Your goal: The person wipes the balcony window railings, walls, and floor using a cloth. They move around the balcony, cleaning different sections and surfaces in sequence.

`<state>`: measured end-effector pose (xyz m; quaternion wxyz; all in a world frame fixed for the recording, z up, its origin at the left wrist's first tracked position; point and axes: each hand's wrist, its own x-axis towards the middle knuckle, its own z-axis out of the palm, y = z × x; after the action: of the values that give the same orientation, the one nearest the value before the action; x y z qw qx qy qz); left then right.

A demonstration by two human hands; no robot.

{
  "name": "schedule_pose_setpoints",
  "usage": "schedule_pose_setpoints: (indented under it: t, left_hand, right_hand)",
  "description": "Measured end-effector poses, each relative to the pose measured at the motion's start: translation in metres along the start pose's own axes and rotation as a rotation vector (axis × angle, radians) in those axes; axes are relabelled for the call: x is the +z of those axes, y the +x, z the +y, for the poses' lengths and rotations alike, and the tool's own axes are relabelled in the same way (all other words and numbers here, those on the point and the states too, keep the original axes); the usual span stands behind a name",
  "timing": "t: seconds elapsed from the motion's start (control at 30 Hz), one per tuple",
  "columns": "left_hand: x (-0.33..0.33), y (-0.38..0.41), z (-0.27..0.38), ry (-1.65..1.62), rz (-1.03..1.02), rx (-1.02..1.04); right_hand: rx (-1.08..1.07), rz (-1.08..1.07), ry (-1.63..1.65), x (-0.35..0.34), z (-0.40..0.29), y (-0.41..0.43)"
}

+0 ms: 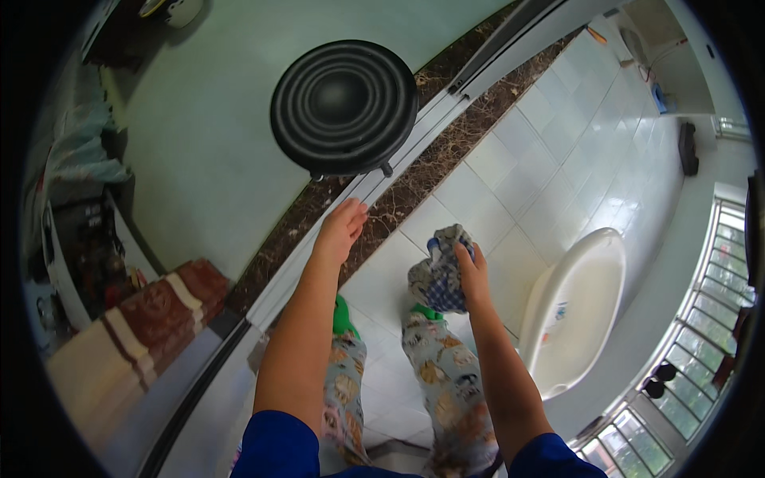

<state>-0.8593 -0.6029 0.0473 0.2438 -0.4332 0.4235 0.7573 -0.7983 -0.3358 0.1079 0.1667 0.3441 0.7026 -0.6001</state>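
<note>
A crumpled grey cloth [433, 272] with a blue-and-white checked part hangs in the grip of my right hand [475, 275], above the white floor tiles. My left hand [343, 230] is stretched forward with nothing in it, its fingers extended. Just beyond its fingertips is a round black stool [340, 104] with a ringed seat. The stool stands by the doorway, partly over the sliding-door track [412, 128]; most of its legs are hidden under the seat. The left hand appears apart from the stool.
Dark marbled stone [430, 161] edges the door track. A white plastic tub [577, 316] leans at the right, near barred windows [693, 340]. Green footwear [343, 316] shows below me. A brown-and-cream striped cloth [149, 322] lies at the left.
</note>
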Motion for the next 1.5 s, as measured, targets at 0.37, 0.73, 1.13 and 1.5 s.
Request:
schedule_pose_setpoints:
  t: [0.37,0.73,1.13,1.5]
  left_hand:
    - [-0.049,0.13,0.128,-0.262,-0.071,0.345]
    - [-0.116,0.146,0.09,0.492,0.154,1.13]
    - [-0.044,0.252,-0.069,1.707,-0.305,1.364]
    - [-0.046,0.256,-0.068,1.638,-0.321,1.337]
  right_hand:
    - [0.058,0.031,0.185,0.05,0.098,0.23]
    - [-0.327,0.225,-0.843,0.045,0.008,0.288]
    - [-0.723,0.141,-1.349,0.177,0.052,0.332]
    - [-0.57,0.156,-1.477,0.18,0.011,0.356]
